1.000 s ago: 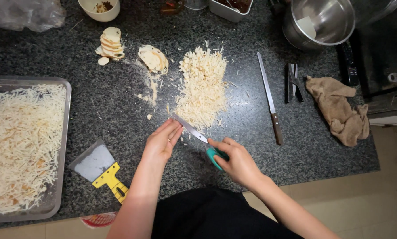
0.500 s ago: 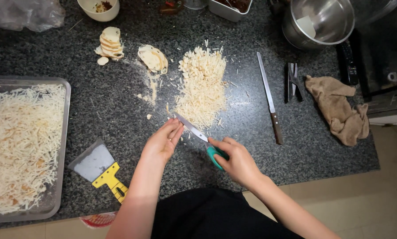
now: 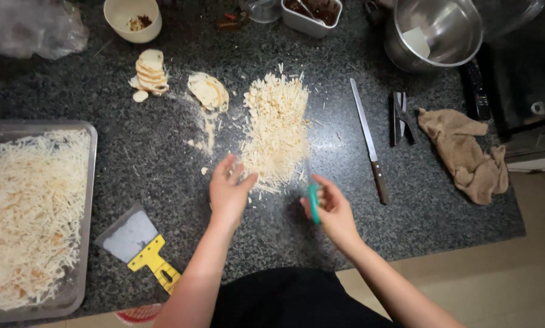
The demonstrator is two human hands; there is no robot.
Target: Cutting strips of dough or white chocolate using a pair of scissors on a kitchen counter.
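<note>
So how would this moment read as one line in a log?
left hand: at edge of shredded pile | right hand: holds teal-handled knife, blade up | counter: long knife, scraper, tray of shreds

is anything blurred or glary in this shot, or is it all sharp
Head view: the right hand and its teal-handled knife are motion-blurred; the left hand, shred pile and long knife read sharper. Soft glare on the steel pot; the top right corner falls dark.
</note>
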